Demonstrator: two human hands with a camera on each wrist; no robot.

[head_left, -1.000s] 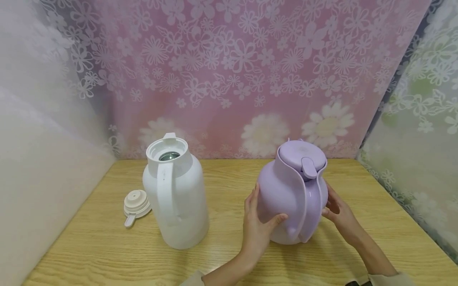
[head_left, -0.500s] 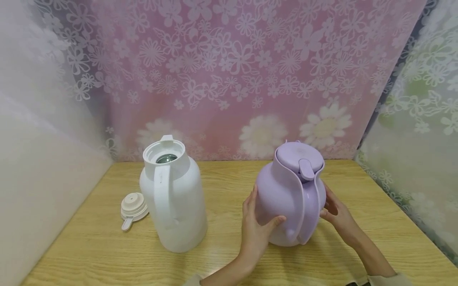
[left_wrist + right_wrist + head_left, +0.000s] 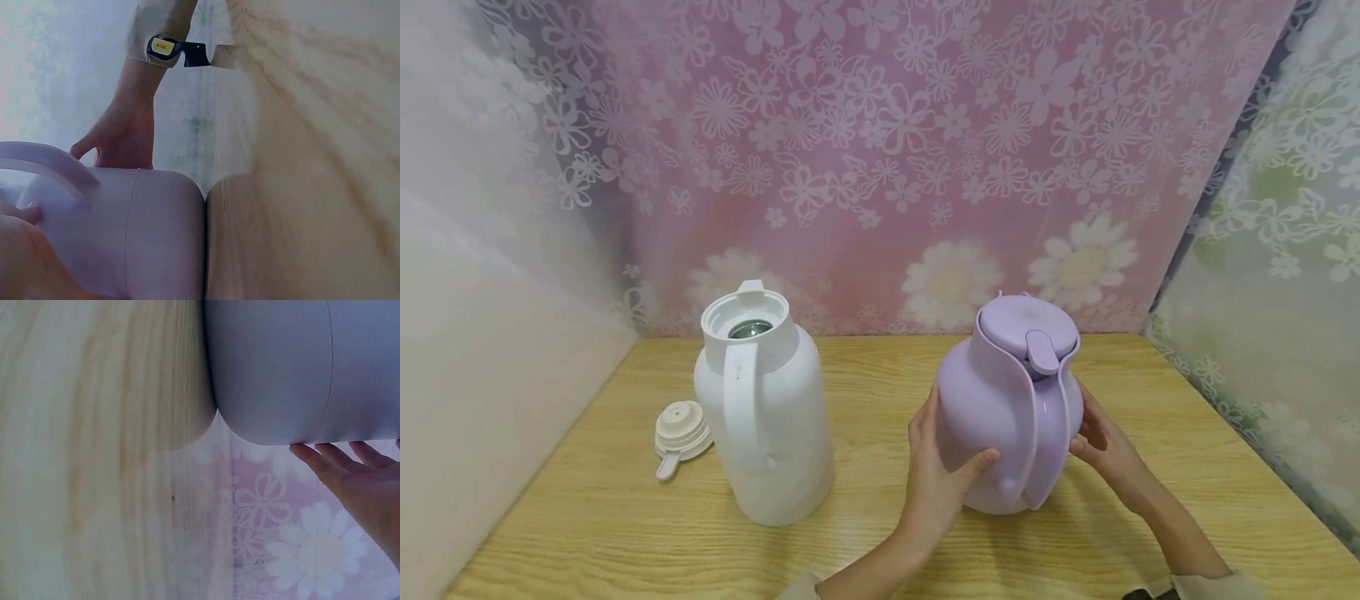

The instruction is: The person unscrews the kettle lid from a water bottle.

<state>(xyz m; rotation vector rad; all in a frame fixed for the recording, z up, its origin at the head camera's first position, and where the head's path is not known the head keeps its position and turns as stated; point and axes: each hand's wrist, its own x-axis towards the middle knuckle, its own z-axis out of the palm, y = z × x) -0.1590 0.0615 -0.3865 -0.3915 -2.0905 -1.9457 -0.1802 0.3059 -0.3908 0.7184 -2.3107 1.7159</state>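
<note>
- Gripping the lilac jug [image 3: 981,408] from its left side with the left hand [image 3: 936,492], thumb laid across the front, fingers curving round the far side.
- Touching the same rounded body from the right with the right hand [image 3: 1118,471], fingers fairly straight with tips on the surface, thumb just beside the handle [image 3: 1051,429].
- Standing upright on the counter [image 3: 647,542], right of centre, between both palms; topped by a lilac lid [image 3: 1022,323] with its tab turned toward the person.
- Reaching out of beige sleeves [image 3: 1217,587], with a black wrist strap [image 3: 178,50] bearing a yellow label on the right.
- Farther left, well apart from that grip: an upright white jug [image 3: 790,425], uncovered at the mouth, handle toward the person.
- Just left of it, a cream stopper [image 3: 680,423], lying stepped side up on the wood.
- Behind everything, a pink flowered backdrop [image 3: 865,225].
</note>
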